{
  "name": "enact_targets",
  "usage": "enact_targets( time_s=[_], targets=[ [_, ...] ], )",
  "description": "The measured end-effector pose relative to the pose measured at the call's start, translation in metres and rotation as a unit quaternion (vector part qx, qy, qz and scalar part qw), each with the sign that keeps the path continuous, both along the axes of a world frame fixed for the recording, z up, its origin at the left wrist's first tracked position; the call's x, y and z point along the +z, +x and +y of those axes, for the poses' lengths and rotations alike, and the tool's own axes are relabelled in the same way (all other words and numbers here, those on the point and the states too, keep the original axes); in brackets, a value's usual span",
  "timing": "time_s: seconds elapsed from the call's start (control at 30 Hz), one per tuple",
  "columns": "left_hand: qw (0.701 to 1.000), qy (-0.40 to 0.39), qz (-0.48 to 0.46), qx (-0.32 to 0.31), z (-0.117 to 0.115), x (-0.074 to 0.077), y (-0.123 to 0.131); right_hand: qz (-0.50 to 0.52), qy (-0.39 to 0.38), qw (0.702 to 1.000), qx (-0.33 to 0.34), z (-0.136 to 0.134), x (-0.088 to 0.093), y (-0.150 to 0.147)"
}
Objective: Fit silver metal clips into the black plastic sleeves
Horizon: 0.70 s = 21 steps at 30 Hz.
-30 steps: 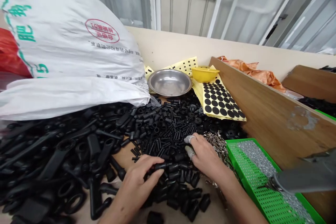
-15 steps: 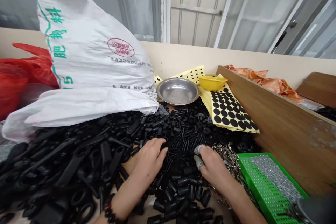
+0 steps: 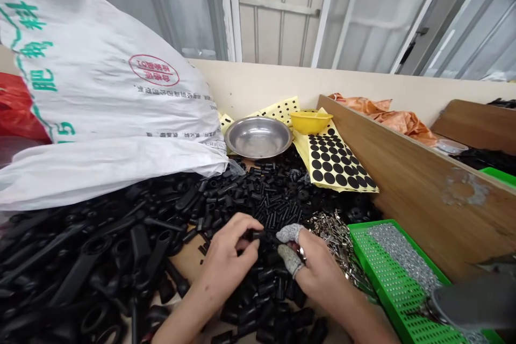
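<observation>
A small black part (image 3: 258, 235) is pinched by the left hand (image 3: 228, 250); the right hand (image 3: 312, 258) is held narrow beside it, contents unclear. Fitting, seemingly: steady alignment is needed!

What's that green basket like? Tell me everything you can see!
The green basket is long and shallow, and looks like plastic. Small holes in rows dot its side and floor. It sits slanted at the right, between the shiny metal pieces and the wooden board. Tiny silvery bits lie along its right side. A blurry grey thing hides part of it, and its near end runs out of the picture.
</observation>
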<state>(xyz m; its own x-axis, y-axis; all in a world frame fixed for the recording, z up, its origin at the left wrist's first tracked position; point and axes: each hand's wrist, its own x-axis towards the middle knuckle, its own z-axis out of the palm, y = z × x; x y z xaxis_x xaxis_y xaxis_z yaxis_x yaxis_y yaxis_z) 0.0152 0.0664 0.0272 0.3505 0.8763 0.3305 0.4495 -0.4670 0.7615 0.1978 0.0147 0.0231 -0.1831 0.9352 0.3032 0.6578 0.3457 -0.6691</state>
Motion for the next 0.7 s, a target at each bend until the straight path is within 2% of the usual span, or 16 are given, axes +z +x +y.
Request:
enact_targets(
  time_s=[0.07,0.17,0.23,0.3,0.37,0.5,0.6,0.7],
  targets=[
    [0.989,-0.104,-0.097,-0.033,-0.013,-0.002,0.006,0.031,-0.001,0.999,0.015,-0.004,0.001,-0.003],
    [0.951,-0.221,-0.212,-0.045,-0.027,-0.005,0.015,0.063,-0.009,0.998,0.026,-0.011,-0.001,-0.007],
    [0.93,-0.246,-0.27,-0.033,-0.032,-0.008,0.018,0.079,-0.015,0.996,0.023,-0.015,-0.002,-0.009],
    [0.922,-0.248,-0.295,-0.019,-0.035,-0.012,0.018,0.095,-0.013,0.995,0.022,-0.018,-0.001,-0.009],
    [0.932,-0.232,-0.277,-0.01,-0.037,-0.016,0.016,0.11,-0.001,0.994,0.025,-0.019,0.002,-0.007],
    [0.976,-0.163,-0.141,-0.015,-0.039,-0.018,0.008,0.055,0.022,0.997,0.057,-0.018,0.008,0.0],
    [0.986,-0.145,-0.066,-0.044,-0.04,-0.015,0.004,-0.032,0.04,0.995,0.086,-0.019,0.011,0.004],
    [0.991,-0.115,-0.008,-0.061,-0.04,-0.013,0.004,-0.073,0.02,0.99,0.119,-0.021,0.012,0.004]
  ],
)
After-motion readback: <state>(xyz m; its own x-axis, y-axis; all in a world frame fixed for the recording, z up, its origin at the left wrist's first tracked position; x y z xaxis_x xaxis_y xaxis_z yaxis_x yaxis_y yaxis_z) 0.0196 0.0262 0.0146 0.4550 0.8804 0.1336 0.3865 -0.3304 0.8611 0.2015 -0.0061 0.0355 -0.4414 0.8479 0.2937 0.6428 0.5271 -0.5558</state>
